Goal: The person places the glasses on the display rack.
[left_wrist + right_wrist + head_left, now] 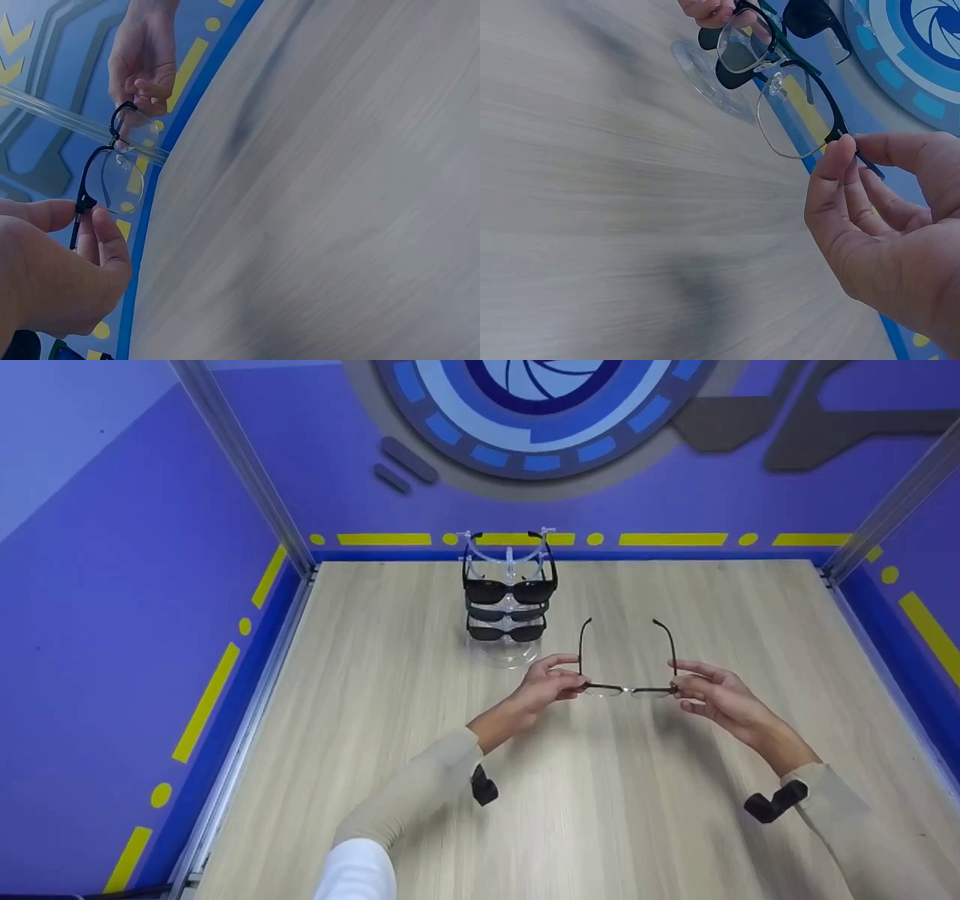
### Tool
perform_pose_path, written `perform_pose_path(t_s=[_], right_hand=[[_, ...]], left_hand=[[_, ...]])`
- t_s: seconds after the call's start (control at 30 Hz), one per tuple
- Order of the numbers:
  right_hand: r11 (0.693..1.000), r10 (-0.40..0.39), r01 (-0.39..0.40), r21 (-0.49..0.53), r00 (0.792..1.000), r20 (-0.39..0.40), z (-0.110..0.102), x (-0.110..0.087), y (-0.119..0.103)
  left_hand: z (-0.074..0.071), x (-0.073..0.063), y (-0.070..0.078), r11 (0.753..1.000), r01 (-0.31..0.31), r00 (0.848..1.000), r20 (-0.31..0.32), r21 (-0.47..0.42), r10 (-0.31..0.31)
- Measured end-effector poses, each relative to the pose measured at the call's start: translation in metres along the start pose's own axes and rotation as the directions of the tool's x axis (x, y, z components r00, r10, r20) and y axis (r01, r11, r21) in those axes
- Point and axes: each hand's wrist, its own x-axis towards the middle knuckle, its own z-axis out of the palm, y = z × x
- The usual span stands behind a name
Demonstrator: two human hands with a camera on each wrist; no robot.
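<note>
Both hands hold one pair of clear eyeglasses up off the table, with black upper rims and dark temples spread open and pointing away from me. My left hand pinches the left hinge corner between thumb and fingers. At the opposite corner, my right hand does the same. The left wrist view shows the clear lens with its thin lower rim beside the left fingertips. Behind the left hand stands a clear display stand bearing black sunglasses on top and two more dark pairs below.
The pale wooden table is bordered by blue-purple printed panels at the back and sides. Metal posts rise at the back corners. A black wrist mount sits on the right sleeve, another on the left.
</note>
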Motion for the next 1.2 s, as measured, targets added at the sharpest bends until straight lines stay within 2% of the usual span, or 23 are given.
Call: perform_pose_path(t_s=[0.4, 0.67, 0.97, 1.2], right_hand=[[0.997, -0.072, 0.072, 0.011, 0.997, 0.037, 0.004, -0.009, -0.020], [0.994, -0.099, 0.095, 0.059, 0.993, 0.068, 0.009, -0.016, -0.030], [0.993, -0.095, 0.090, 0.069, 0.993, 0.064, 0.012, -0.015, -0.033], [0.993, -0.092, 0.086, 0.086, 0.994, 0.064, 0.019, -0.012, -0.034]], left_hand=[[0.000, -0.013, 0.017, 0.999, -0.049, 0.997, 0.063, -0.016, 0.050], [-0.001, -0.025, 0.027, 0.999, -0.048, 0.996, 0.072, -0.007, 0.048], [-0.006, -0.036, 0.032, 0.998, -0.061, 0.992, 0.108, -0.001, 0.061], [-0.013, -0.038, 0.035, 0.997, -0.071, 0.993, 0.093, -0.022, 0.072]])
